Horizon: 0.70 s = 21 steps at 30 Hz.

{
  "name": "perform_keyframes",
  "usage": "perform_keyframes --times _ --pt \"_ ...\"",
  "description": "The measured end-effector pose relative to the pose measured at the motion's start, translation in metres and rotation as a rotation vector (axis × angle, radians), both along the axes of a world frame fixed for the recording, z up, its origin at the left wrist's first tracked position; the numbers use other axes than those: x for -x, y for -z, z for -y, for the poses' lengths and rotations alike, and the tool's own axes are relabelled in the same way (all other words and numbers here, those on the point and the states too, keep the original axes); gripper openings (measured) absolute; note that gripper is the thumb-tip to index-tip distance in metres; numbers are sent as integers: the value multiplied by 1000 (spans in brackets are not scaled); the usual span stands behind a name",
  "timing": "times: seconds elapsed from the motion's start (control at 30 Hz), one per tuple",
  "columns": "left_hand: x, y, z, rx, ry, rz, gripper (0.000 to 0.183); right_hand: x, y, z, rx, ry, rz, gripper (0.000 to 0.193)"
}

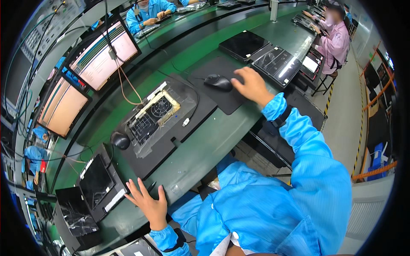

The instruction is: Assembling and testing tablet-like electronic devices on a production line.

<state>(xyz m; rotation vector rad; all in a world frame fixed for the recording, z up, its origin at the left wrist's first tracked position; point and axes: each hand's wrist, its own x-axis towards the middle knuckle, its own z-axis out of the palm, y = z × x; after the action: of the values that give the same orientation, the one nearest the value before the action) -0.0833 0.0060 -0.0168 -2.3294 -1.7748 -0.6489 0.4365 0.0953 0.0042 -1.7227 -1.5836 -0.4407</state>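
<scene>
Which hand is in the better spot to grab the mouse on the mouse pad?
Probably the right hand: it is close beside that mouse. The left hand is farther off, near the edge of the table.

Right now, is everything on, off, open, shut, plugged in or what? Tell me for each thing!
Left hand: open, spread, holding nothing.
Right hand: open, beside a mouse.
Mouse near it: upright; touched or not, I can't tell.
Other mouse: no hand on it.
Upper monitor: on.
Lower monitor: on.
White plug: unplugged.
</scene>
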Motion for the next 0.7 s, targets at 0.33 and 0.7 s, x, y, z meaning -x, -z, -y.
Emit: perform_keyframes --times 0.33,0.7 --pt "-21 -5 -15 19 63 77 80 14 15 -31 217 -445 63 67" --pt "-19 0 -21 12 28 115 76 14 16 -36 159 -455 123 55"
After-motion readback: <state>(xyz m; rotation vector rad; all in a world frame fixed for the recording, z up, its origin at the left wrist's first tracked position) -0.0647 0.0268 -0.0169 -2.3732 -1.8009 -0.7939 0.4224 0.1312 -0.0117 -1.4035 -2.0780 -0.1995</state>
